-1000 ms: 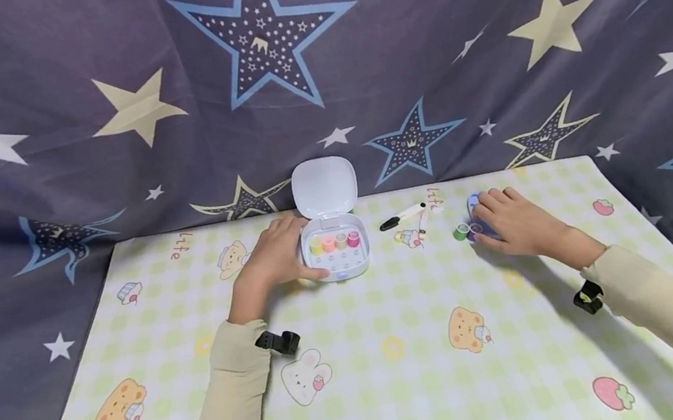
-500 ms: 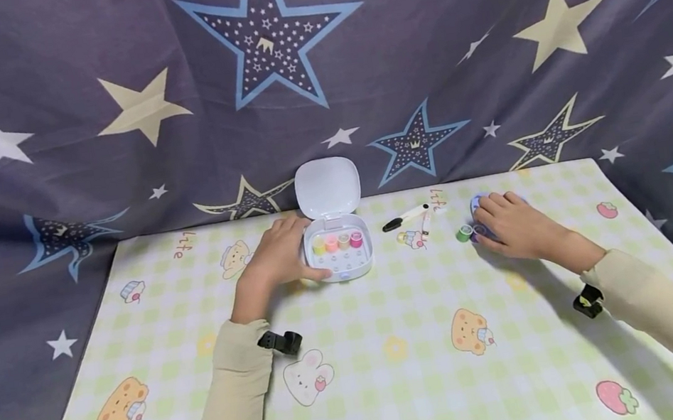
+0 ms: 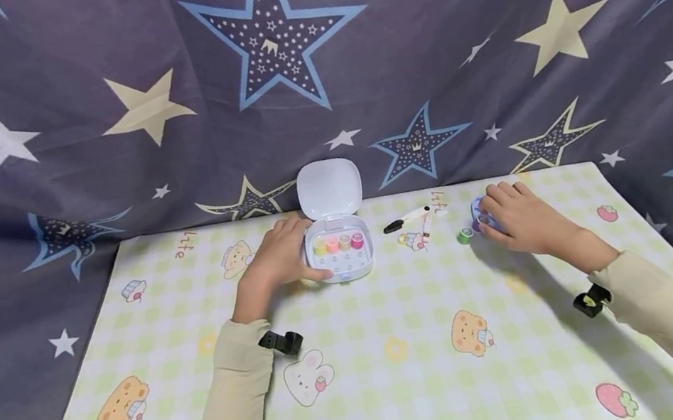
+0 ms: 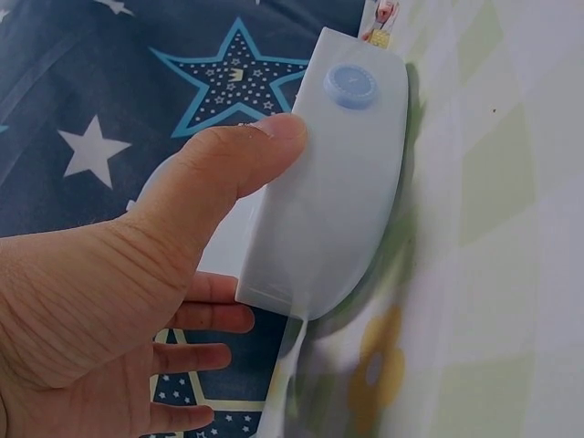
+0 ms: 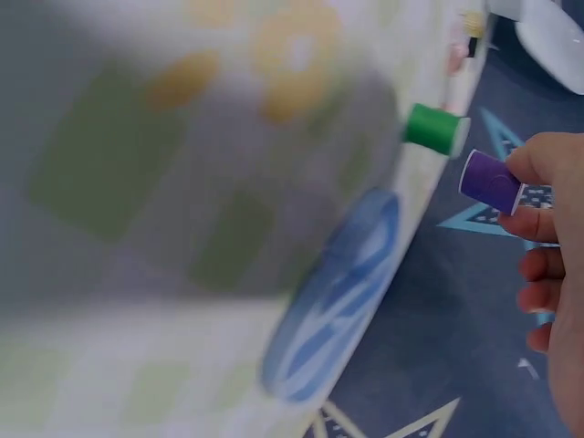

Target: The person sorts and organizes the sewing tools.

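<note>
My left hand point(image 3: 280, 255) grips the left side of a white sewing case point(image 4: 342, 192), thumb on its front rim beside the blue button point(image 4: 350, 87). The case's lid point(image 3: 330, 188) stands up. Inside, a back row holds several thread spools point(image 3: 344, 242) in yellow, pink, beige and magenta; the pegs before them are bare. Over at the right, my right hand point(image 3: 528, 220) pinches a purple thread spool point(image 5: 490, 182) between thumb and fingers, raised off the table in the right wrist view. A green thread spool point(image 3: 465, 236) lies close by on the cloth.
A blue, round, striped object point(image 5: 333, 301) lies beside the right hand, partly hidden by it in the head view. Between case and right hand lie a slim black-and-white tool point(image 3: 406, 219) and a small pale strip point(image 3: 426, 225). A starry curtain point(image 3: 417, 48) hangs behind the table.
My right hand has taken the purple spool from beside the green one and drawn it slightly up and right. The left hand stays on the case.
</note>
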Available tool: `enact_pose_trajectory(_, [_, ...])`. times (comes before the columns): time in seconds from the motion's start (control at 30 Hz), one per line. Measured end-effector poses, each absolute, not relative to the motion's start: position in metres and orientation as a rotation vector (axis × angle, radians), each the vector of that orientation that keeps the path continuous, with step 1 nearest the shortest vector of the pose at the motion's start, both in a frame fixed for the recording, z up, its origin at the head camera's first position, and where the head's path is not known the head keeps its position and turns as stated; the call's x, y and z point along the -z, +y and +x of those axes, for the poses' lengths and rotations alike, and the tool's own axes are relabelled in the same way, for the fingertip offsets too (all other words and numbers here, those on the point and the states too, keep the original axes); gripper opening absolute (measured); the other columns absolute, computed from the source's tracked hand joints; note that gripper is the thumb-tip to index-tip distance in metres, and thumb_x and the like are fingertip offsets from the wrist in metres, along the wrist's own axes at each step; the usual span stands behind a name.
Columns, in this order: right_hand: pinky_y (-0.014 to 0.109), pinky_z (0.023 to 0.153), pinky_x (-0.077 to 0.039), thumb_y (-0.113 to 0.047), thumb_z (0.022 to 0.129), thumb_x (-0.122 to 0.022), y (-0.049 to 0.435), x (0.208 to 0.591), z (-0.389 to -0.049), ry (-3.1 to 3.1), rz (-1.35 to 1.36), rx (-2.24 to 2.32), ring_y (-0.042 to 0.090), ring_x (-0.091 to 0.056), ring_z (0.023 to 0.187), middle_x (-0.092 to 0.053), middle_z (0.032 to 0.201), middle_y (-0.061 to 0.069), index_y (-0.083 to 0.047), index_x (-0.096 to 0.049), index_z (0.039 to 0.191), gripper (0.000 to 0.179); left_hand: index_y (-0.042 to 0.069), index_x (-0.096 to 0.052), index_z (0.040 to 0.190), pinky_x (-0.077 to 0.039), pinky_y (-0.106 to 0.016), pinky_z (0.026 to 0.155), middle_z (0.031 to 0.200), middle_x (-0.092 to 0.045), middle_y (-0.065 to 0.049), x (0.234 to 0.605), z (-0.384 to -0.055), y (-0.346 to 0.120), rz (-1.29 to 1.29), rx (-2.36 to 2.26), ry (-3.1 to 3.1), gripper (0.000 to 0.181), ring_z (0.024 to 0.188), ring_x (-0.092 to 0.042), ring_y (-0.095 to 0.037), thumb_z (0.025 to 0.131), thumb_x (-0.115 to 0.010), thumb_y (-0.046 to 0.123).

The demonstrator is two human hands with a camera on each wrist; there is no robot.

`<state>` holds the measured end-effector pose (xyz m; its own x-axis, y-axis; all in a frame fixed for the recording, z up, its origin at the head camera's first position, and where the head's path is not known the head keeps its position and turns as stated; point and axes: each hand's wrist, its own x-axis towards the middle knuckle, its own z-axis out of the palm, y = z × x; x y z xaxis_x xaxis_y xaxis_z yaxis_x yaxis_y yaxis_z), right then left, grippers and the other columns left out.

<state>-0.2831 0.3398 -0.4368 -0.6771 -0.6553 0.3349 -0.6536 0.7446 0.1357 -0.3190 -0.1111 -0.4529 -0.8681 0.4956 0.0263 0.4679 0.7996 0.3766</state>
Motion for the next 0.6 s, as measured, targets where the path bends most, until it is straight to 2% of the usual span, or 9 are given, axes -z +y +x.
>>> enact_pose_trajectory(0.3, [0.041, 0.074, -0.03, -0.024, 0.093, -0.063, 0.303, 0.415, -0.293, -2.59, 0.96, -0.101, 0.027, -0.041, 0.085, -0.05, 0.097, 0.011, -0.004, -0.057, 0.104, 0.023, 0.004, -0.05, 0.145, -0.04, -0.055, 0.114, 0.143, -0.053, -0.015, 0.452, -0.317, -0.113, 0.759, -0.604, 2.893, 0.107, 0.132, -0.047, -0.036, 0.061, -0.094, 0.053])
enact_pose_trajectory(0.6, [0.039, 0.079, -0.028, -0.026, 0.099, -0.06, 0.258, 0.4, -0.3, -2.65, 0.961, -0.253, 0.023, -0.036, 0.086, -0.045, 0.095, 0.007, -0.006, -0.057, 0.107, 0.022, 0.003, -0.05, 0.145, -0.04, -0.053, 0.114, 0.143, -0.053, -0.014, 0.449, -0.316, -0.113, 0.773, -0.599, 2.909, 0.106, 0.131, -0.048, -0.035, 0.062, -0.094, 0.052])
